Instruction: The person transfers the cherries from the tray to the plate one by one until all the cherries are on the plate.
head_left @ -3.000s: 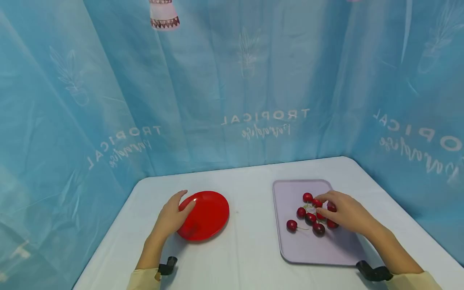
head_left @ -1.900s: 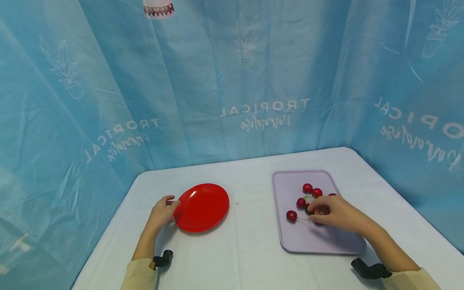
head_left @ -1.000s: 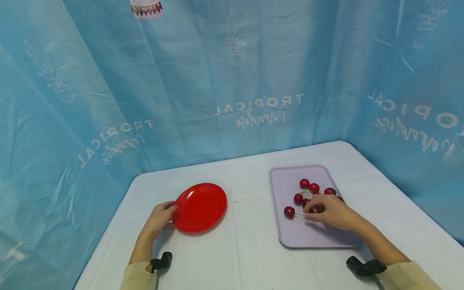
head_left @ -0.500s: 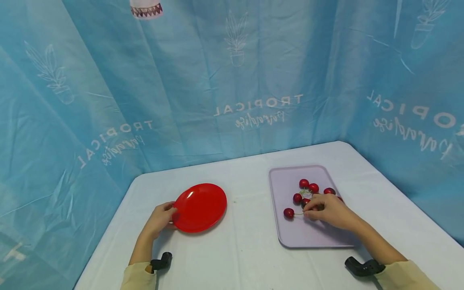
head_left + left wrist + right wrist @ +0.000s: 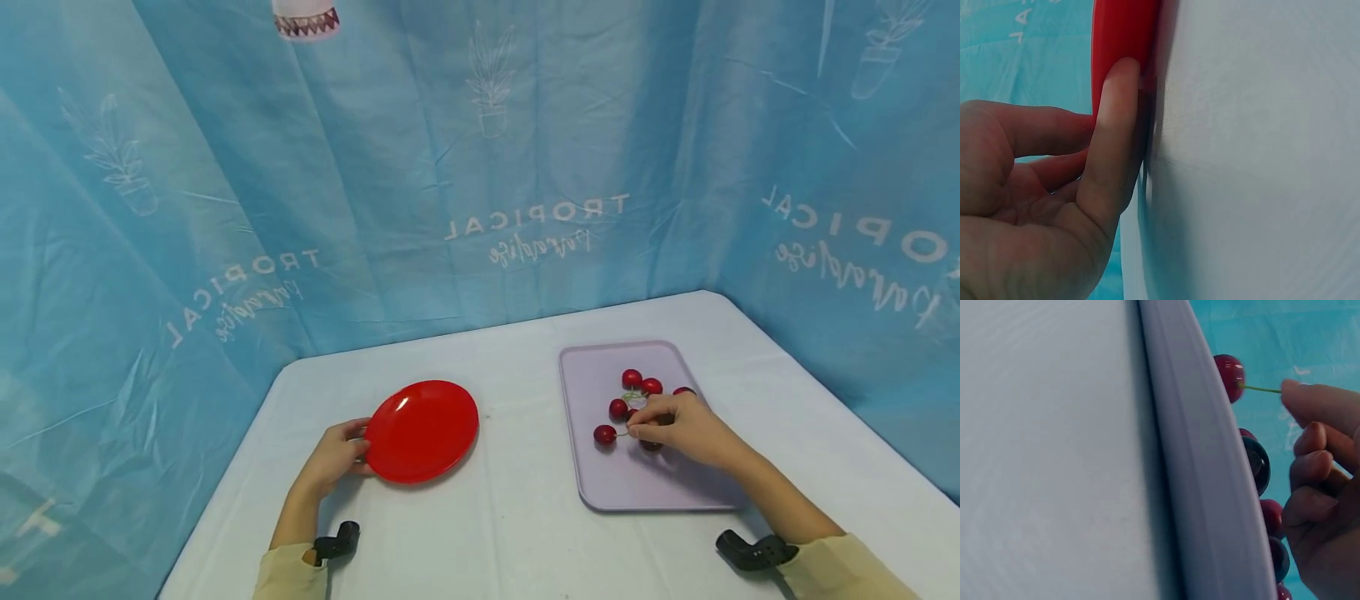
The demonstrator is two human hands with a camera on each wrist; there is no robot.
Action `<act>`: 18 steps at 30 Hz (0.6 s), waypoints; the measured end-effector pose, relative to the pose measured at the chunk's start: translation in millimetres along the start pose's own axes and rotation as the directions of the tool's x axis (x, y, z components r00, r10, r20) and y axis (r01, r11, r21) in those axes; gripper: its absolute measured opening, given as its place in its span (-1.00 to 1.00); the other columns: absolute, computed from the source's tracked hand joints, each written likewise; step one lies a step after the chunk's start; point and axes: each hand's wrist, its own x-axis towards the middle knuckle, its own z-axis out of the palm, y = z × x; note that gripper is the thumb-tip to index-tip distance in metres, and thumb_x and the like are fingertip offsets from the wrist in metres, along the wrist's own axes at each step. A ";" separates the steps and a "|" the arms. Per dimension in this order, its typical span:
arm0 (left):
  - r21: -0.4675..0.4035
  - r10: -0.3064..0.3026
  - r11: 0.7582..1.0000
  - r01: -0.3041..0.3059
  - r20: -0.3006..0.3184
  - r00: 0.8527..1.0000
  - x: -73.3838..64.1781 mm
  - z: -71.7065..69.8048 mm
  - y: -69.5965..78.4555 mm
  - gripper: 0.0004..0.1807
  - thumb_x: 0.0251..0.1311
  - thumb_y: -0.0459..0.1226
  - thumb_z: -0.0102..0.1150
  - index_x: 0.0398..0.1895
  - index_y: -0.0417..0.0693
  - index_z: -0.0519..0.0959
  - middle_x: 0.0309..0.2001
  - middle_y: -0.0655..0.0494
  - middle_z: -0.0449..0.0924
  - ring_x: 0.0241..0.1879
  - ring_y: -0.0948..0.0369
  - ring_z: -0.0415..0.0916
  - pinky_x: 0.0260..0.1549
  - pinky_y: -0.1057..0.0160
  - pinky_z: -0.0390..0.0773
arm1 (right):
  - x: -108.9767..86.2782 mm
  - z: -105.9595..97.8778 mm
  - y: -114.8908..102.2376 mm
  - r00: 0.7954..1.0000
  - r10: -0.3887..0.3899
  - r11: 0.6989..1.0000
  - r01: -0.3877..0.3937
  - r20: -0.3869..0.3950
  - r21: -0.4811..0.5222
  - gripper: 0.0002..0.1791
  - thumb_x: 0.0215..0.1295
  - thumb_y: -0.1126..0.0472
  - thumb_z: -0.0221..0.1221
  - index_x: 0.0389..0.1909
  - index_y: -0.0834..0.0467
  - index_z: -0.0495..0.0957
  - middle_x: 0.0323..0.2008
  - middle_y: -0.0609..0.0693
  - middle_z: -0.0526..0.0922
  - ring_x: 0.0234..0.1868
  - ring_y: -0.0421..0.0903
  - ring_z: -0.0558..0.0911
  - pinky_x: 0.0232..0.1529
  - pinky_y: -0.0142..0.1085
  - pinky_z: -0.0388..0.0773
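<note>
A red plate [image 5: 422,432] lies on the left half of the table. My left hand [image 5: 334,457] holds its left edge; in the left wrist view one finger [image 5: 1113,137] runs along the plate's underside and another meets the rim. On the right is a pale purple tray [image 5: 622,492] with several cherries on it. My right hand [image 5: 686,427] pinches the thin stem of the leftmost cherry [image 5: 604,435] between thumb and fingertip. The stem stretches out straight from that cherry [image 5: 1230,378] in the right wrist view, with the other fingers curled.
Other cherries [image 5: 632,379] sit close together beyond and beneath my right hand, some of them partly hidden by it. A white cloth covers the table [image 5: 517,467]. Blue printed curtains [image 5: 480,167] hang close along its back and both sides.
My left hand has drawn back from over the plate to its left edge, gripping it. My right hand has shifted left to the cherry's stem; that cherry has just moved slightly.
</note>
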 end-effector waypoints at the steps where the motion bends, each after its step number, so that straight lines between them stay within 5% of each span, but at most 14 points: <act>1: -0.003 0.001 1.000 -0.001 -0.001 1.000 0.4 0.2 -0.1 -0.45 0.08 -0.43 0.04 0.21 -0.14 0.26 0.08 -0.16 0.35 -0.39 0.03 0.53 -0.41 0.12 0.58 | -0.1 -1.2 -5.9 1.000 0.003 1.000 -0.003 0.001 0.009 -0.85 0.01 0.06 0.27 -0.39 0.00 0.66 -0.48 -0.13 0.58 -0.41 -0.12 0.48 -0.50 -0.36 0.48; 6: -0.031 0.014 0.999 -0.014 0.000 1.000 2.7 0.9 -0.8 -0.47 0.10 -0.47 -0.03 0.20 -0.16 0.27 0.04 -0.17 0.38 -0.40 0.02 0.54 -0.43 0.10 0.58 | -0.9 -4.1 -26.4 1.000 0.010 0.999 -0.009 -0.004 0.043 -0.90 0.02 0.16 0.27 -0.40 0.05 0.66 -0.42 -0.09 0.61 -0.38 -0.09 0.51 -0.48 -0.34 0.51; 18: -0.020 0.014 1.000 -0.014 -0.011 1.000 -0.3 0.5 -2.5 -0.48 0.09 -0.45 -0.01 0.20 -0.16 0.28 0.04 -0.16 0.38 -0.42 0.02 0.54 -0.44 0.12 0.58 | 8.6 -3.9 -14.9 1.000 -0.007 0.999 0.006 0.015 0.045 -0.77 -0.03 -0.07 0.26 -0.37 -0.06 0.66 -0.44 -0.10 0.57 -0.38 -0.10 0.51 -0.47 -0.31 0.52</act>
